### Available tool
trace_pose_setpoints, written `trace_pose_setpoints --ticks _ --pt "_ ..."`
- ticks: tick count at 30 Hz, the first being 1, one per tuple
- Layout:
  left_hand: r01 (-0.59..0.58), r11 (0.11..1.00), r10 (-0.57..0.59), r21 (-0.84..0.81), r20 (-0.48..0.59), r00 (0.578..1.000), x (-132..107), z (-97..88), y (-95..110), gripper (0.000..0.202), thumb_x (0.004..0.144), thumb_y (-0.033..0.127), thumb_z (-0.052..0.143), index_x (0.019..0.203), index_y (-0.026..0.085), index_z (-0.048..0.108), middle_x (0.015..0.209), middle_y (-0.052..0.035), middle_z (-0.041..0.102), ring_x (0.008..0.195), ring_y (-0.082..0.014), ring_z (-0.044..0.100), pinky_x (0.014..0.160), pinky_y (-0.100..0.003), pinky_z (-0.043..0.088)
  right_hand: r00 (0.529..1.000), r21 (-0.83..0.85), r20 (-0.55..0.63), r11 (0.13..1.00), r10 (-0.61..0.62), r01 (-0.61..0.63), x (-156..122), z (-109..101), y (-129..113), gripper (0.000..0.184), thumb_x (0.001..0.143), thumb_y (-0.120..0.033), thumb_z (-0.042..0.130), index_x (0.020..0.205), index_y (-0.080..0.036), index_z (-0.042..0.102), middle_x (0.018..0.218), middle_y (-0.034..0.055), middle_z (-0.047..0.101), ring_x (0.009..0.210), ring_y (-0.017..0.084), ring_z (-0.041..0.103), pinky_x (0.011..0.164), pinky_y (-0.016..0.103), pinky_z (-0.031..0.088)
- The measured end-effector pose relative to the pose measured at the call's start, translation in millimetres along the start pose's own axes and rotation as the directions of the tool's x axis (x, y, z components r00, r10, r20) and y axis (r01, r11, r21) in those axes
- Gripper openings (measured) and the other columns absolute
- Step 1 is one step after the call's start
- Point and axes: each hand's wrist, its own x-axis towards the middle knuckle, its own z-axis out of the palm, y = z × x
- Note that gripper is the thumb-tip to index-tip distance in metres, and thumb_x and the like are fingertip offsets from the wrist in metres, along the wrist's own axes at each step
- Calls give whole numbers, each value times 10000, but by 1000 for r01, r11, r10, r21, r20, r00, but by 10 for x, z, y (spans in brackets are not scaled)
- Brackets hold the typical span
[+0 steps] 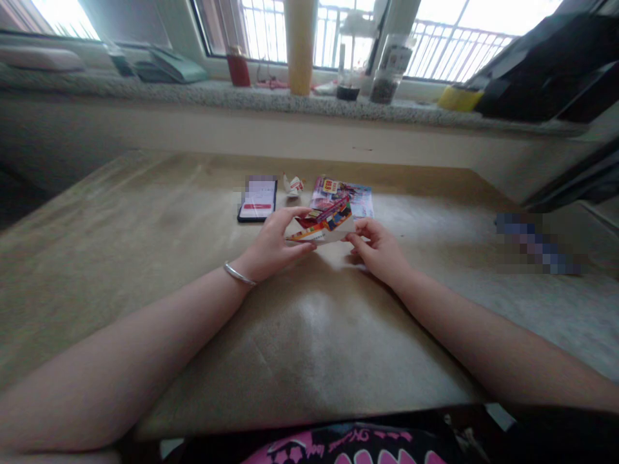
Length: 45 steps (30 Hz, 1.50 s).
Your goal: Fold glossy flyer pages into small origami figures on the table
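Observation:
Held above the table is a folded piece of colourful printed paper (329, 225), with white, orange and red parts showing. My left hand (278, 238) grips its left side, thumb in front and fingers behind. At its right corner, my right hand (374, 248) pinches the paper between thumb and fingers. Just behind the held paper lies a flat printed sheet (362, 200) in pink and blue, partly covered from view. A small folded white and red paper piece (293, 187) stands left of that sheet.
A phone (258, 200) with a lit screen lies left of the folded pieces on the table (309, 361). Far right is a blurred bluish object (536, 245). Bottles, a red container (238, 67) and a black bag (546, 71) line the windowsill (184, 93).

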Motion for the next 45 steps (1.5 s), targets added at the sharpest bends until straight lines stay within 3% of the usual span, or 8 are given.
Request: trace_pose_setpoints --ticks 6,12,18,24,27,32,37,45 --pt "-24 1000 24 6 42 999 -3 -23 38 397 790 305 692 1151 210 557 1117 -58 603 1068 -204 550 979 -403 441 995 4 67 997 77 -78 46 -36 48 208 794 -412 580 839 -216 528 799 9 661 659 123 566 613 263 458" --pt "6 1000 -6 5 35 999 11 -10 23 474 764 284 710 1196 203 533 1216 -84 521 1186 -220 478 1063 -426 391 997 -257 74 966 20 0 74 -91 99 151 792 -316 588 691 -205 569 756 10 644 753 171 585 688 295 450" --pt "19 1000 -19 3 27 999 0 4 22 450 773 304 708 1181 198 550 1247 -97 496 1224 -230 455 1099 -435 357 987 -523 116 837 -114 158 99 -119 92 73 778 -237 636 739 -220 696 858 45 697 891 224 610 857 392 432" --pt "109 994 -110 6 13 994 -12 3 11 550 735 405 741 1216 243 528 1434 -108 301 1371 -285 292 1137 -498 286 982 -585 126 789 -140 188 76 -113 116 92 769 -291 689 821 -241 746 959 67 694 984 261 585 884 441 441" --pt "132 991 -130 -24 50 990 -11 -1 16 466 748 412 727 1151 231 578 1401 -108 324 1354 -270 320 1131 -479 305 974 -595 160 772 -159 224 83 -129 128 136 797 -313 656 852 -228 746 995 80 693 1022 270 579 909 449 439" --pt "121 992 -125 47 86 988 -4 -5 51 453 741 415 731 1138 228 618 1340 -100 403 1290 -265 389 1106 -459 327 978 -554 157 808 -135 200 109 -141 130 201 801 -241 597 971 -208 699 1020 83 691 995 263 598 905 443 457" --pt "52 986 -73 156 131 989 1 8 45 416 779 379 687 1154 215 616 1178 -69 584 1143 -250 492 1037 -437 368 999 -359 -40 933 -28 11 90 -105 141 612 754 -306 633 1328 -204 446 1181 117 597 895 223 605 829 413 515" --pt "-33 989 6 144 186 983 -20 22 60 472 769 360 677 1199 191 584 1258 -96 556 1186 -267 475 1045 -442 372 995 -47 -40 995 92 -94 110 -79 80 339 780 -469 585 1012 -224 554 1041 57 630 883 191 603 745 343 538"
